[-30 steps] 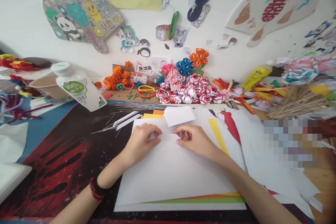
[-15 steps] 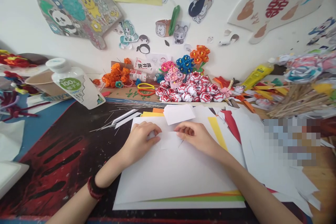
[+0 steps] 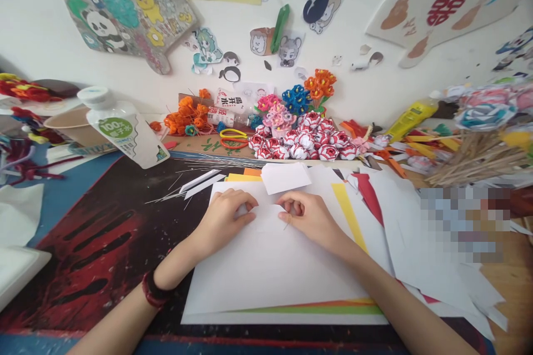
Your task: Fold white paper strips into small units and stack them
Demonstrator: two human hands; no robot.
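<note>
A small white paper piece point(image 3: 267, 218) lies over the large white sheets point(image 3: 275, 272), hard to tell apart from them. My left hand point(image 3: 229, 216) pinches its left edge between thumb and fingers. On the right edge, my right hand point(image 3: 310, 218) is closed on the same piece, and a thin wire end shows below its thumb. Just beyond my hands rests a stack of small white cards point(image 3: 285, 177). Green, orange and yellow sheets show under the large white ones.
Folded white strips point(image 3: 204, 184) and thin wires lie left of the sheets. A white bottle point(image 3: 127, 132) stands back left. Red-and-white paper flowers point(image 3: 308, 141) line the back. Loose white paper point(image 3: 425, 249) spreads at the right, and a yellow bottle point(image 3: 413, 116) leans behind.
The view has shifted slightly. The small paper piece looks flatter against the sheet below, while both hands keep nearly the same hold.
</note>
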